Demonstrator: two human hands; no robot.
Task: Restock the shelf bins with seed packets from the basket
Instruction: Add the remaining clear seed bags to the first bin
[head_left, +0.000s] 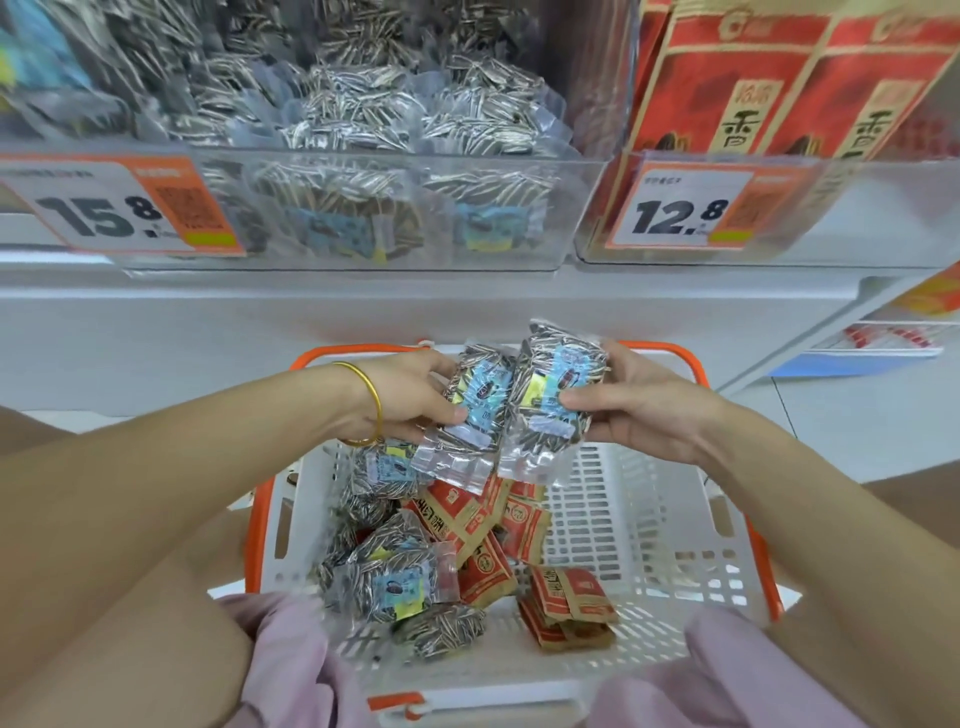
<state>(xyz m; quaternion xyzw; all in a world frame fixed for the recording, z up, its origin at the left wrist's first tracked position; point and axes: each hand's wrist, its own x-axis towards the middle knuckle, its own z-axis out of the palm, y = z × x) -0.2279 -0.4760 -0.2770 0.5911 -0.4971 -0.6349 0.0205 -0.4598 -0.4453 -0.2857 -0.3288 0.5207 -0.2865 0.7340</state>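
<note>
Mid-frame, over white plastic basket w/ orange rim (649, 519): left hand (410, 395) gripping clear blue-label seed packet (467, 415), right hand (639, 410) pinching second clear seed packet (556, 400), edges touching. Red paper packets (483, 525) in basket, lower ctr. Clear plastic shelf bin (363, 208) upper ctr, part-filled.

A shop is shown, most likely a supermarket aisle. Across the upper half of the frame, clear shelf bins (569, 218) are lined up on a white shelf (156, 322), and printed price tags (119, 208) reading 15.8 and 12.8 are fixed to their fronts. Identical seed packets (353, 114) are stacked in the left bin, red boxes (753, 78) at upper right. At lower centre an orange-rimmed shopping basket (649, 519) is filled with packaged stock
</note>
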